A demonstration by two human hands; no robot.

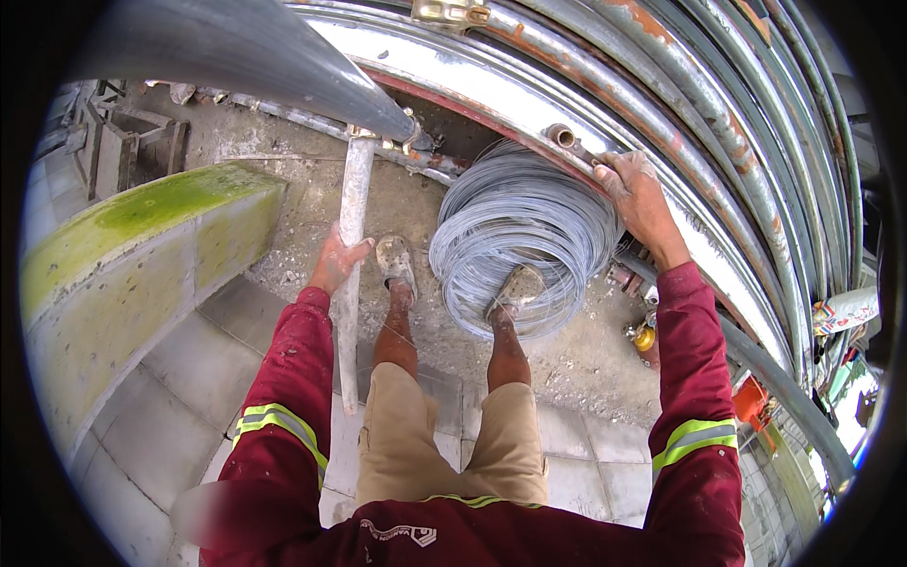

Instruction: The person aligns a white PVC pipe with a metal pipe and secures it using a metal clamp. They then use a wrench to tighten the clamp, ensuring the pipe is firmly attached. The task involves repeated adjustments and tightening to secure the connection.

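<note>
My left hand (335, 260) is closed round a pale, stained pole (354, 194), which stands almost upright, its upper end beside a clamp on a thick grey pipe (312, 66). At the red-edged metal beam (515, 137), my right hand (638, 194) is closed on what looks like a rusty socket wrench (562, 137). The wrench's hollow round end sticks out past my fingers; its handle is mostly hidden. Below and between my hands lies a large coil of grey wire (529, 227), and one of my shoes (520, 285) rests on it.
Several long metal pipes (661, 57), some rusty, are stacked at the far right, with a metal coupler (449, 11) on one. A mossy concrete kerb (151, 227) stands on the left, near a wooden frame (132, 146). Metal fittings (642, 337) lie by my right arm.
</note>
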